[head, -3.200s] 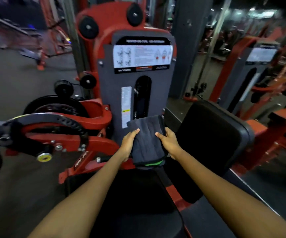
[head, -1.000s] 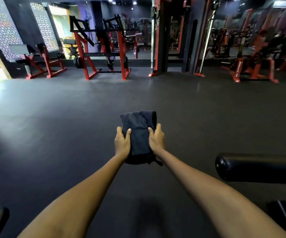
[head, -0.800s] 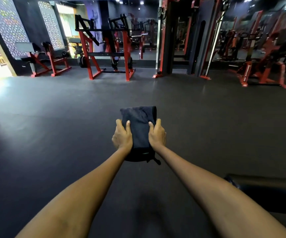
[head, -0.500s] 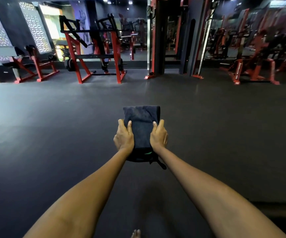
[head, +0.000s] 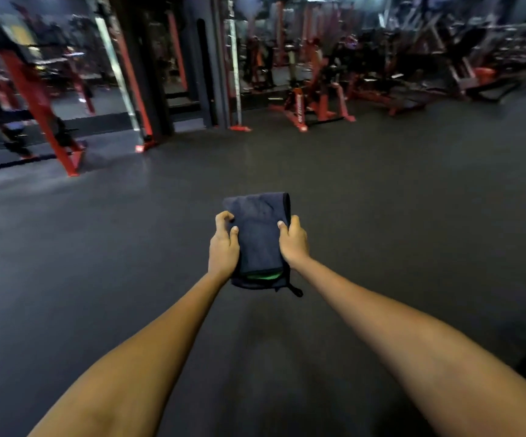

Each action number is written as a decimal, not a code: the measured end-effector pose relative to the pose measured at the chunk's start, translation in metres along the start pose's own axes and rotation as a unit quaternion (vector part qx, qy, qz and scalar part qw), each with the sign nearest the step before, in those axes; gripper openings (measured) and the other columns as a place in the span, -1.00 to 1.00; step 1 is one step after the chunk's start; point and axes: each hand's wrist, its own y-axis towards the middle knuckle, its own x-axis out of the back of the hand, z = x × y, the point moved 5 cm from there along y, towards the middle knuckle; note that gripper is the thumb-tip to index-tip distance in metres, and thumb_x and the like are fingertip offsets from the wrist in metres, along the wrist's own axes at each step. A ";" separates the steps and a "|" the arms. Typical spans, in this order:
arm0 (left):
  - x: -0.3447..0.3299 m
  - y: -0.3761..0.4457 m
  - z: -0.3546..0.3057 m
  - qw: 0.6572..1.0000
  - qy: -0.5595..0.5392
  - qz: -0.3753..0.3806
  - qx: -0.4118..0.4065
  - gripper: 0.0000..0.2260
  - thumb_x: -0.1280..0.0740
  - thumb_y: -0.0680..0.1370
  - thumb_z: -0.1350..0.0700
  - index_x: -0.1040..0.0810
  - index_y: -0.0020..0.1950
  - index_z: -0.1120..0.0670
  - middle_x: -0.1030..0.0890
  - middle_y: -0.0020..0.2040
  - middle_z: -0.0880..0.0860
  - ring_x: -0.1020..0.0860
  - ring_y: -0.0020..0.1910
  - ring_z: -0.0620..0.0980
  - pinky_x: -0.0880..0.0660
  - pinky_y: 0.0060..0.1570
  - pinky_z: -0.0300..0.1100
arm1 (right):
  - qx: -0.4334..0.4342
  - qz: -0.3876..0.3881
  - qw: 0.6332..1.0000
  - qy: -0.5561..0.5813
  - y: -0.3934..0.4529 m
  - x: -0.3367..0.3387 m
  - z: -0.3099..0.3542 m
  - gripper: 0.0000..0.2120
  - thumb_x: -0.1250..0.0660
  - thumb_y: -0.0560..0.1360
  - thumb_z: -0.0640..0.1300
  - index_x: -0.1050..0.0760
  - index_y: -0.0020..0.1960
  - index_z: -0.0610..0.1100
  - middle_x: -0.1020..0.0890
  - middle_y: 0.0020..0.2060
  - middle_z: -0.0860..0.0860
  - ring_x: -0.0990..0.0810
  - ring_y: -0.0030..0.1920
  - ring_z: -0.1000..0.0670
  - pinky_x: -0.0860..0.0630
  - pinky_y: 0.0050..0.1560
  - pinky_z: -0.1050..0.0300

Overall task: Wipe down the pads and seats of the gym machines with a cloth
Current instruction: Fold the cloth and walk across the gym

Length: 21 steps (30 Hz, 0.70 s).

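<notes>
A folded dark blue cloth (head: 260, 234) with a green edge at its near end is held out in front of me over the dark floor. My left hand (head: 223, 247) grips its left side, thumb on top. My right hand (head: 293, 242) grips its right side, thumb on top too. Both arms are stretched forward. No pad or seat lies near my hands; the gym machines stand far off and blurred.
Dark rubber floor (head: 381, 200) spreads ahead. A red rack (head: 44, 111) stands at the far left, a dark column with red posts (head: 173, 74) at the back centre, and red machines (head: 315, 102) at the back right.
The view has swung to the right and blurred, so the rack sits farther left. The black pad seen earlier at the right has left the view. Both hands keep their hold on the cloth.
</notes>
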 end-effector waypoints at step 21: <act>-0.329 0.318 -0.036 0.954 0.084 0.246 -0.145 -0.61 -0.19 0.62 0.13 -0.26 0.45 0.01 -0.31 0.45 -0.01 -0.42 0.30 0.08 -0.34 0.14 -0.12 | -0.065 -0.165 0.979 -0.102 0.350 0.167 -0.093 -0.69 -0.05 0.65 0.00 -0.30 0.31 -0.14 -0.53 0.21 -0.16 -0.48 0.21 -0.24 -0.44 0.12 -0.08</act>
